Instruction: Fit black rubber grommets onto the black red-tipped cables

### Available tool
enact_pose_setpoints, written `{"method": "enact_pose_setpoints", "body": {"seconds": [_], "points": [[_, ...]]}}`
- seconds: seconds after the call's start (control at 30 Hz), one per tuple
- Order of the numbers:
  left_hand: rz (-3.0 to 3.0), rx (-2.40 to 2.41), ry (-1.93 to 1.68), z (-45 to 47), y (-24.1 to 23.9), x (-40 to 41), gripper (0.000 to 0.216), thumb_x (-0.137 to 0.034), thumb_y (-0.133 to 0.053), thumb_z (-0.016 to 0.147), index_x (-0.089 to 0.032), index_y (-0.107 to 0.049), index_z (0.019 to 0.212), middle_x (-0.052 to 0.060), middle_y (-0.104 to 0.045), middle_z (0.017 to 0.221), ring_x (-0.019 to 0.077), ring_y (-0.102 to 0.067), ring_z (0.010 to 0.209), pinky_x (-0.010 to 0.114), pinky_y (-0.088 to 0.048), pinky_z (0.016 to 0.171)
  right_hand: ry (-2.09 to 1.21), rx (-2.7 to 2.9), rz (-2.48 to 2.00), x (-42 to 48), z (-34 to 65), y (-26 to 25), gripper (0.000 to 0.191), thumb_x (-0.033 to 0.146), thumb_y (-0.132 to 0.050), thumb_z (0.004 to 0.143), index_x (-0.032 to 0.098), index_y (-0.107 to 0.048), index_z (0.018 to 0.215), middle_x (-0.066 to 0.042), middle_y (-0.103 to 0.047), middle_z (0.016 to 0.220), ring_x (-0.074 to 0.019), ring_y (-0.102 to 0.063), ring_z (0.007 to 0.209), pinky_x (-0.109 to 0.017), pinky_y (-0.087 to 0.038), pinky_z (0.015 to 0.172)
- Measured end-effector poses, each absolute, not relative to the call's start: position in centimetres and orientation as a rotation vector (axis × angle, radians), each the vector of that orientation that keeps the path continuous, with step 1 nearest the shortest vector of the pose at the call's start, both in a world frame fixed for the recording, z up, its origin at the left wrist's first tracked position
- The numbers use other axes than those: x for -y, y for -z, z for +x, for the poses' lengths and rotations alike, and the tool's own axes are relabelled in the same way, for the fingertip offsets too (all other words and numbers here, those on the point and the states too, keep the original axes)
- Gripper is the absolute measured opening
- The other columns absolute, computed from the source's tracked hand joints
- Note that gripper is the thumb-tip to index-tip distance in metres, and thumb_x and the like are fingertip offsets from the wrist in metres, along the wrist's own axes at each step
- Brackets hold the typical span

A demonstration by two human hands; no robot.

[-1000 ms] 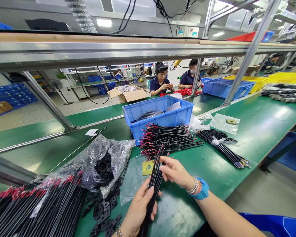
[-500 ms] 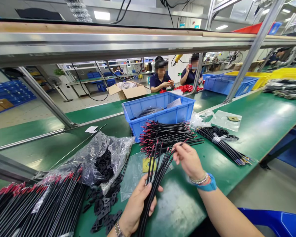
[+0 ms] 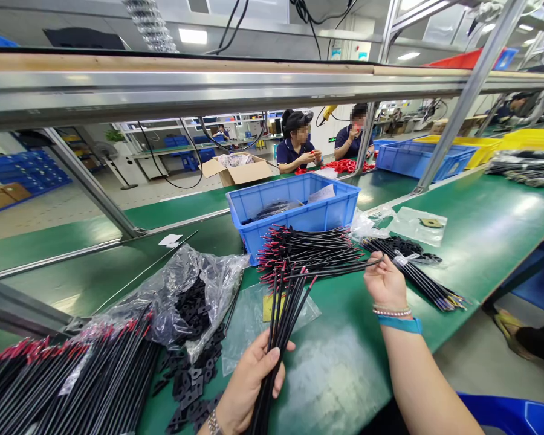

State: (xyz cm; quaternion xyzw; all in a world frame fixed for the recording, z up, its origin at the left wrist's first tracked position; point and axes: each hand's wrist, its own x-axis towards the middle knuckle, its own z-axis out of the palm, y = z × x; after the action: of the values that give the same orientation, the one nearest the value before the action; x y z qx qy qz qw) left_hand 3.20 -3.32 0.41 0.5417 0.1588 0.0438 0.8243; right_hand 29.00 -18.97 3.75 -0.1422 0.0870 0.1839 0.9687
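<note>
Head view, green counter [image 3: 480,223]. Left hand [image 3: 249,380] low in frame, fingers wrapped around a bundle of black wires [image 3: 283,314] with red tips; the bundle stands tilted, its tips fanning up and away from the hand. Right hand [image 3: 385,281] farther out, closed on a single wire [image 3: 340,270] pinched at the fingertips, lying nearly level, its far end reaching over the pile of wires [image 3: 312,251] stacked in front of a blue bin [image 3: 299,208]. Right of that hand, a tied bunch of black wires [image 3: 412,272] lies flat. Clear plastic bag [image 3: 185,296] holding small black parts sits left of the bundle, with more black parts [image 3: 190,386] spilled on the counter beside it. Large heap of red-tipped wires [image 3: 72,380] at lower left. Yellow tag [image 3: 268,305] under clear film, just behind the bundle. Two people [image 3: 299,148] seated across the line near red parts [image 3: 340,166].
</note>
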Motion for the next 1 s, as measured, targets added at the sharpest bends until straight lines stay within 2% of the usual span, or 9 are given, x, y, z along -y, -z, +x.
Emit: {"method": "enact_pose_setpoints", "body": {"seconds": [0.2,0.3,0.4,0.5,0.6,0.7,0.8,1.0], "points": [[1.099,-0.378,-0.165,3.2,-0.2,3.4,0.04,-0.033,-0.057,0.078,-0.021,-0.04,0.111,0.008,-0.055,0.1,0.0029,-0.043,0.045,0.017,-0.035,0.039,-0.338,-0.209,-0.259,19.2,29.2,-3.8,0.032,0.011,-0.016,0.091,0.014,-0.041,0.072,0.003,-0.049,0.055,0.002,-0.039,0.036,-0.003,-0.033,0.032],[1.113,-0.372,-0.186,3.3,-0.4,3.4,0.034,-0.033,-0.054,0.08,-0.019,-0.041,0.109,0.008,-0.055,0.101,0.0019,-0.041,0.045,0.016,-0.034,0.04,-0.33,-0.145,-0.286,19.8,29.5,-3.7,0.031,0.009,-0.017,0.09,0.016,-0.036,0.067,0.007,-0.041,0.047,0.002,-0.037,0.033,-0.002,-0.03,0.031],[1.132,-0.379,-0.21,3.3,-0.6,3.4,0.03,-0.032,-0.052,0.081,-0.019,-0.042,0.107,0.008,-0.054,0.104,0.0017,-0.04,0.046,0.016,-0.033,0.04,-0.388,0.066,-0.514,19.4,28.7,-3.7,0.023,0.016,-0.029,0.089,0.018,-0.035,0.066,0.01,-0.036,0.046,0.0019,-0.033,0.031,-0.003,-0.026,0.029],[1.163,-0.39,-0.227,3.4,-0.7,3.5,0.028,-0.031,-0.052,0.081,-0.019,-0.043,0.104,0.007,-0.053,0.107,0.0017,-0.041,0.047,0.016,-0.034,0.04,-0.504,0.211,-0.77,17.4,26.1,-3.5,0.012,0.028,-0.047,0.083,0.018,-0.044,0.078,0.009,-0.046,0.053,-0.0005,-0.039,0.031,-0.007,-0.027,0.026],[1.219,-0.382,-0.245,3.4,-0.8,3.6,0.027,-0.031,-0.052,0.081,-0.018,-0.044,0.104,0.008,-0.052,0.109,0.0025,-0.043,0.051,0.016,-0.036,0.042,-0.621,0.338,-0.954,14.7,22.5,-2.9,0.024,0.034,-0.061,0.073,0.017,-0.047,0.084,0.006,-0.054,0.056,-0.0042,-0.044,0.032,-0.01,-0.027,0.024],[1.286,-0.362,-0.277,3.4,-1.0,3.8,0.03,-0.032,-0.052,0.081,-0.018,-0.042,0.106,0.009,-0.051,0.111,0.0037,-0.046,0.054,0.017,-0.037,0.043,-0.711,0.543,-1.138,12.9,19.7,-2.4,0.029,0.042,-0.058,0.075,0.017,-0.045,0.081,0.004,-0.056,0.06,-0.0036,-0.045,0.032,-0.01,-0.028,0.025],[1.341,-0.343,-0.294,3.3,-1.1,3.9,0.034,-0.033,-0.052,0.082,-0.019,-0.041,0.11,0.009,-0.05,0.113,0.0045,-0.048,0.057,0.017,-0.039,0.044,-0.747,0.646,-1.172,12.4,18.4,-2.4,0.03,0.044,-0.055,0.076,0.017,-0.045,0.08,0.004,-0.056,0.064,-0.0046,-0.048,0.036,-0.013,-0.036,0.029],[1.382,-0.337,-0.301,3.4,-1.1,4.1,0.035,-0.035,-0.051,0.081,-0.018,-0.042,0.11,0.008,-0.052,0.109,0.0052,-0.049,0.057,0.017,-0.039,0.044,-0.784,0.729,-1.236,12.3,17.9,-2.9,0.029,0.042,-0.058,0.074,0.016,-0.047,0.082,0.007,-0.049,0.048,-0.0078,-0.049,0.036,-0.016,-0.039,0.032]]}}
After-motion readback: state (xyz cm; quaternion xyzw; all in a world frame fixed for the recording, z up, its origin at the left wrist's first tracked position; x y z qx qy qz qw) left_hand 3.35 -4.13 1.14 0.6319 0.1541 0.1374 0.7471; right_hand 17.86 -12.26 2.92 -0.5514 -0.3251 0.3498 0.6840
